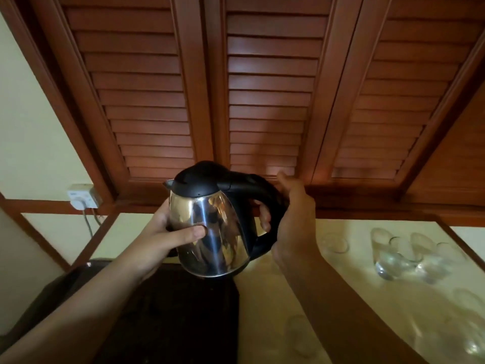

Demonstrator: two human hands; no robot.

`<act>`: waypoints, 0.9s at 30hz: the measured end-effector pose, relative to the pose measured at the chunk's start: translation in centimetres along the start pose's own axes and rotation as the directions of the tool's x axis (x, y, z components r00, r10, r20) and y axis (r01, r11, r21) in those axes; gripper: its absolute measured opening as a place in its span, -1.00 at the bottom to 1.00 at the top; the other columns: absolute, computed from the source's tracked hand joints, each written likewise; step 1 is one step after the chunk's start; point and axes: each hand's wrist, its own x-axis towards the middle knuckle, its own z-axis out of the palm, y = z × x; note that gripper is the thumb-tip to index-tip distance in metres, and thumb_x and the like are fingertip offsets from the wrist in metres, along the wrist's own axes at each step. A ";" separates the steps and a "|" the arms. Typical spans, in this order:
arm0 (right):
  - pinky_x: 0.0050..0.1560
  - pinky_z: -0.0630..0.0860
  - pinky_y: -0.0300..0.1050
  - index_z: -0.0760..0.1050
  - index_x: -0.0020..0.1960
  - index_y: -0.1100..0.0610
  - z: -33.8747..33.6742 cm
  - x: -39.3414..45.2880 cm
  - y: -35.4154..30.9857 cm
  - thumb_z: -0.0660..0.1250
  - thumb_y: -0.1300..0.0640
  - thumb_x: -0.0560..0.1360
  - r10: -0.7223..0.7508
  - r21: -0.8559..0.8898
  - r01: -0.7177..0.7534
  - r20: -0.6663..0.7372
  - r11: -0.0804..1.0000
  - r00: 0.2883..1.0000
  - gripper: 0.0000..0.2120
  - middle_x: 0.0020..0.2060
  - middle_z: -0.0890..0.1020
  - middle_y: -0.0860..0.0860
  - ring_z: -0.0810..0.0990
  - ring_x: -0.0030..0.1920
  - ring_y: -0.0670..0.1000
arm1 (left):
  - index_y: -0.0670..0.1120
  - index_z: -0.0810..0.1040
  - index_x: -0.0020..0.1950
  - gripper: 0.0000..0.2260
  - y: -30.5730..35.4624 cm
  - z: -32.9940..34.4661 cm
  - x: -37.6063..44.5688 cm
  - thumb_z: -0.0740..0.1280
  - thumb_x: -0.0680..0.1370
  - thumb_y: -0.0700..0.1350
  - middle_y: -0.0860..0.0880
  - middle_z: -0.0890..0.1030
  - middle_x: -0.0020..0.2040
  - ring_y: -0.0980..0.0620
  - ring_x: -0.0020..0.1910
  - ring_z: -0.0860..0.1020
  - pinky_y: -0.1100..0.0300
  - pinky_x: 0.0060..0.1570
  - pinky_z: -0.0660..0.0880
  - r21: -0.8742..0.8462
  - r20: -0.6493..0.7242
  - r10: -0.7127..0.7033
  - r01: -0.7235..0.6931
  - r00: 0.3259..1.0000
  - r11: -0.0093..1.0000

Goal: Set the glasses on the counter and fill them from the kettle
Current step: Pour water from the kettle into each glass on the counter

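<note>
A steel kettle [210, 229] with a black lid and handle hangs in the air over the counter [275, 298], tilted a little, spout to the left. My left hand [170, 235] cups its steel body from the left, thumb across the front. My right hand [291, 216] wraps around the black handle. Several clear glasses [404, 256] stand on the pale counter at the right, one smaller glass [334, 241] just behind my right wrist. Faint glasses [301, 334] also show near the bottom right.
A dark tray [168, 311] lies on the counter under the kettle and my left forearm. A white wall socket [81, 197] with a plugged-in cord sits at the left. Brown louvred wooden doors [262, 88] rise behind the counter.
</note>
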 end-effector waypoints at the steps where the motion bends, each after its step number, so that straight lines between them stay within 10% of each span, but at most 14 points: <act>1: -0.40 0.38 -0.18 0.44 -0.37 0.16 1.7 0.1 1.0 0.29 -0.13 0.60 -0.001 0.007 0.001 -0.023 1.000 1.000 -0.52 -0.59 0.39 -0.01 0.33 -0.55 -0.03 | 0.07 0.51 0.41 -0.05 -0.3 -2.0 0.3 0.71 0.10 0.33 -0.07 0.74 0.24 -0.08 0.23 0.71 0.08 0.14 0.63 0.002 0.010 0.002 -0.002 1.000 1.000; 9: -0.46 0.35 -0.18 0.41 -0.33 0.19 9.8 2.1 7.3 0.26 -0.03 0.67 -0.049 0.017 0.053 -0.174 0.998 0.983 -0.54 -0.56 0.37 0.03 0.30 -0.57 -0.01 | 0.04 0.48 0.46 -0.18 -3.5 -11.9 2.7 0.67 0.24 -0.01 -0.08 0.71 0.29 -0.06 0.28 0.68 -0.07 0.29 0.57 0.043 0.057 0.029 -0.032 0.998 0.999; 18: -0.27 0.48 -0.10 0.39 -0.38 0.12 13.0 8.2 11.4 0.29 -0.01 0.68 0.005 -0.028 -0.018 -0.410 0.999 0.912 -0.53 -0.53 0.43 -0.02 0.47 -0.46 -0.01 | 0.01 0.50 0.31 -0.35 -7.4 -13.5 7.2 0.63 0.34 -0.38 0.00 0.68 0.21 0.20 0.15 0.70 0.34 0.01 0.65 0.050 -0.092 -0.005 0.010 0.996 0.999; 27: -0.41 0.43 -0.15 0.39 -0.31 0.11 13.1 12.1 16.2 0.16 0.06 0.70 0.046 -0.017 -0.060 -0.454 0.998 0.890 -0.60 -0.58 0.49 -0.11 0.48 -0.54 -0.08 | -0.09 0.48 0.32 -0.25 -11.1 -14.1 9.0 0.69 0.19 -0.08 -0.02 0.66 0.27 0.08 0.24 0.64 0.22 0.03 0.62 0.018 -0.150 -0.128 0.132 0.980 0.991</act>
